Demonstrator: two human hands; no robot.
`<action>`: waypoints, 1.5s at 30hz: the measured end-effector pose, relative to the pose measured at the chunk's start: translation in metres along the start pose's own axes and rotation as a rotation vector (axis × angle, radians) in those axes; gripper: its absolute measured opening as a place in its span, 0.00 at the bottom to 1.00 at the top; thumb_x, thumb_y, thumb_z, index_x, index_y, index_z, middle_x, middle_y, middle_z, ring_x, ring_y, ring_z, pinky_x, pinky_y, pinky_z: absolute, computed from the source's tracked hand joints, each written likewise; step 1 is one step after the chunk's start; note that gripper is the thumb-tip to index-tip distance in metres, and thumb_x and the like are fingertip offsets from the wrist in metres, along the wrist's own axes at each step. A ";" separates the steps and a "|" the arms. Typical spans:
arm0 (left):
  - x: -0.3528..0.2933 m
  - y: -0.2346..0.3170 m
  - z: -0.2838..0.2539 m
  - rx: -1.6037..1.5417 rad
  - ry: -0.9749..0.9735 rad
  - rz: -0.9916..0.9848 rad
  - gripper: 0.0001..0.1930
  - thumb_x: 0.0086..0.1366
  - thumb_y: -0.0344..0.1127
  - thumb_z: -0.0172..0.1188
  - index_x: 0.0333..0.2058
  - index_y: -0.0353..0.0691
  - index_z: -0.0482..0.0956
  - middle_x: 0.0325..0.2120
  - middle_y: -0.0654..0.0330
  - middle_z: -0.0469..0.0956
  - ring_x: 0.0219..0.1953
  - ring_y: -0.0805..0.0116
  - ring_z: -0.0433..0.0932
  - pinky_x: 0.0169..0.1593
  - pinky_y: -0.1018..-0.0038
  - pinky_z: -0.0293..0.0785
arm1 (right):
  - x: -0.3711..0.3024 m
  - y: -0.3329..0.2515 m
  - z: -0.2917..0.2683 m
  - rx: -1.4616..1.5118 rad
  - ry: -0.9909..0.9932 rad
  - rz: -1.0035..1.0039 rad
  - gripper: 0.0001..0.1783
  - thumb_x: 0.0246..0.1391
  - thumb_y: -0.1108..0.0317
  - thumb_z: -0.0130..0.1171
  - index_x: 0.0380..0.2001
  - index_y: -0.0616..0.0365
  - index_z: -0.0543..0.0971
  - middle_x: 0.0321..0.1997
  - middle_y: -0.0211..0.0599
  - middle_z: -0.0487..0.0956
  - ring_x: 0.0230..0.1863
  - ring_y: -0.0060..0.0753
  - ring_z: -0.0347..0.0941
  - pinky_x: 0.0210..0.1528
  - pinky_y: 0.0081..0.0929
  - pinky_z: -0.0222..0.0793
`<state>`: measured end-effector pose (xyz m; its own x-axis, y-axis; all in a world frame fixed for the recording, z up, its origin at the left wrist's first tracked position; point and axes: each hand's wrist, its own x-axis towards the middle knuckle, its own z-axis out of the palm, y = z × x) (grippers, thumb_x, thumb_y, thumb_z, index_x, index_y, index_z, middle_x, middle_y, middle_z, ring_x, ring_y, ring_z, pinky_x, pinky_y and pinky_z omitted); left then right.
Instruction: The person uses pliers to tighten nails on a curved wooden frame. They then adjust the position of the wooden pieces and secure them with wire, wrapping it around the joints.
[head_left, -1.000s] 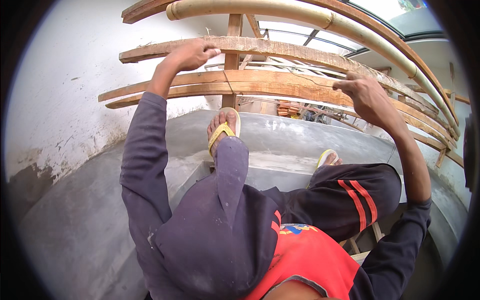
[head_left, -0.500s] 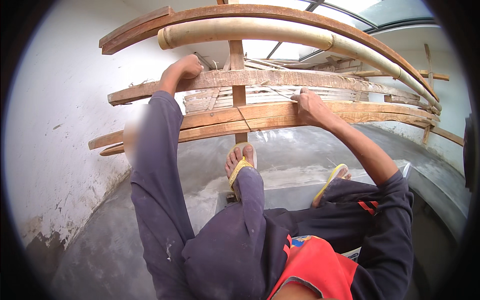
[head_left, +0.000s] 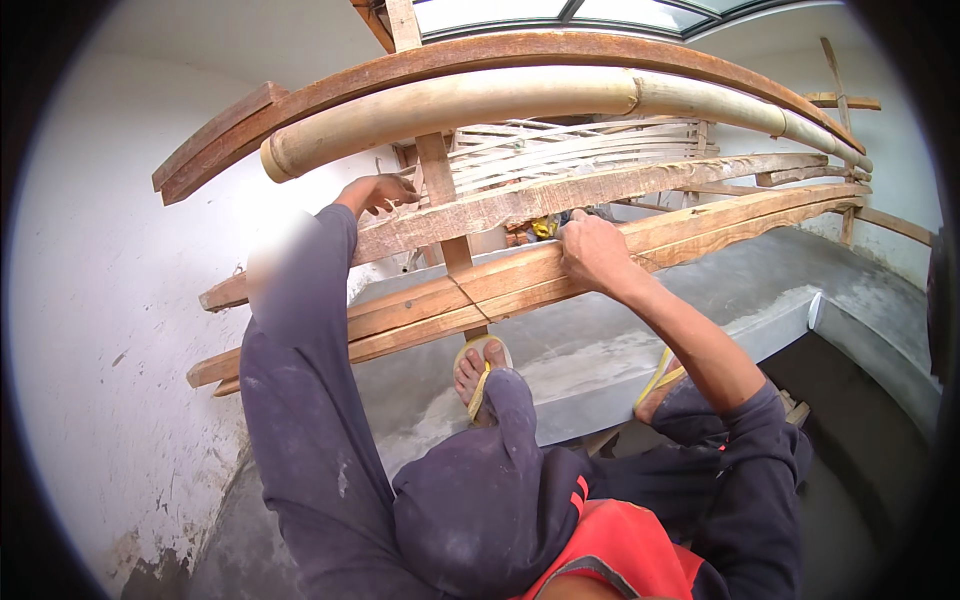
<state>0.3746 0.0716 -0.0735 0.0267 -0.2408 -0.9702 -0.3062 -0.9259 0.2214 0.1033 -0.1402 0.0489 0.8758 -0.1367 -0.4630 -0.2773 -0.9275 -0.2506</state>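
My right hand point(head_left: 592, 248) is closed over the top edge of the lower wooden beams point(head_left: 510, 280), a pair lying side by side with a thin wire crossing them near the post. Its fingertips are partly hidden behind the wood. My left hand point(head_left: 378, 192) hovers just above the rough middle plank point(head_left: 530, 197), fingers apart and pointing toward the upright wooden post point(head_left: 436, 172). It seems to hold nothing. Over both hands runs a thick bamboo pole point(head_left: 480, 95), with a reddish-brown beam point(head_left: 540, 45) along its upper side.
A white, patchy wall point(head_left: 120, 300) rises at the left. Thin pale slats point(head_left: 580, 150) show behind the beams. My sandalled foot point(head_left: 482, 370) rests at the post's base on a grey concrete ledge point(head_left: 570, 395). A darker, lower area point(head_left: 860, 450) lies at the right.
My left hand has come off the rough plank and its fingers have opened. My right hand stays on the lower beams. The view has shifted, so the beams appear tilted.
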 end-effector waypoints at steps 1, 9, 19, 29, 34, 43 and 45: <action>0.000 0.003 0.005 -0.035 -0.051 0.065 0.28 0.65 0.51 0.48 0.63 0.56 0.62 0.62 0.62 0.62 0.60 0.63 0.66 0.57 0.58 0.68 | 0.002 -0.004 0.000 -0.002 0.004 0.012 0.07 0.42 0.72 0.53 0.21 0.61 0.80 0.32 0.50 0.78 0.34 0.49 0.77 0.38 0.40 0.74; 0.013 0.023 0.012 -0.193 -0.129 0.218 0.22 0.67 0.40 0.44 0.58 0.41 0.67 0.57 0.62 0.70 0.56 0.66 0.70 0.53 0.69 0.71 | 0.006 -0.028 0.011 0.164 0.185 0.171 0.15 0.45 0.74 0.52 0.34 0.51 0.85 0.27 0.49 0.79 0.27 0.53 0.76 0.34 0.42 0.73; 0.043 0.018 0.025 0.028 -0.130 0.298 0.20 0.66 0.40 0.50 0.52 0.34 0.73 0.50 0.54 0.75 0.46 0.66 0.72 0.46 0.67 0.70 | 0.026 -0.058 0.033 0.234 -0.033 0.150 0.06 0.39 0.72 0.56 0.21 0.65 0.76 0.25 0.56 0.77 0.30 0.55 0.75 0.40 0.46 0.69; 0.018 0.009 0.015 -0.490 -0.307 0.311 0.15 0.62 0.34 0.57 0.46 0.35 0.77 0.39 0.61 0.79 0.35 0.72 0.75 0.38 0.73 0.73 | 0.023 -0.051 0.048 0.273 0.084 0.019 0.05 0.42 0.76 0.50 0.22 0.68 0.72 0.23 0.61 0.74 0.28 0.61 0.72 0.36 0.52 0.68; 0.013 0.012 0.004 -0.604 -0.304 0.323 0.14 0.61 0.31 0.58 0.46 0.35 0.77 0.37 0.65 0.79 0.32 0.78 0.75 0.34 0.79 0.72 | 0.021 -0.052 0.050 0.215 0.129 0.044 0.05 0.43 0.76 0.50 0.23 0.67 0.72 0.24 0.60 0.74 0.28 0.60 0.72 0.33 0.51 0.68; 0.025 0.013 0.004 0.137 -0.007 0.287 0.22 0.61 0.29 0.41 0.52 0.28 0.71 0.49 0.50 0.75 0.41 0.61 0.73 0.46 0.66 0.68 | 0.010 -0.064 0.006 0.043 0.055 0.082 0.09 0.50 0.72 0.49 0.28 0.63 0.78 0.32 0.54 0.75 0.31 0.53 0.76 0.34 0.44 0.73; 0.000 0.025 0.000 0.192 -0.026 0.311 0.21 0.61 0.29 0.41 0.51 0.28 0.71 0.50 0.50 0.75 0.41 0.60 0.73 0.47 0.65 0.68 | 0.003 -0.065 -0.004 0.003 0.037 0.116 0.10 0.52 0.71 0.49 0.29 0.63 0.79 0.36 0.53 0.75 0.32 0.51 0.77 0.33 0.43 0.74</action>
<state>0.3671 0.0490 -0.0676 -0.1190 -0.4924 -0.8622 -0.4687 -0.7377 0.4860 0.1257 -0.0814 0.0669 0.8513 -0.2561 -0.4579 -0.3791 -0.9036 -0.1995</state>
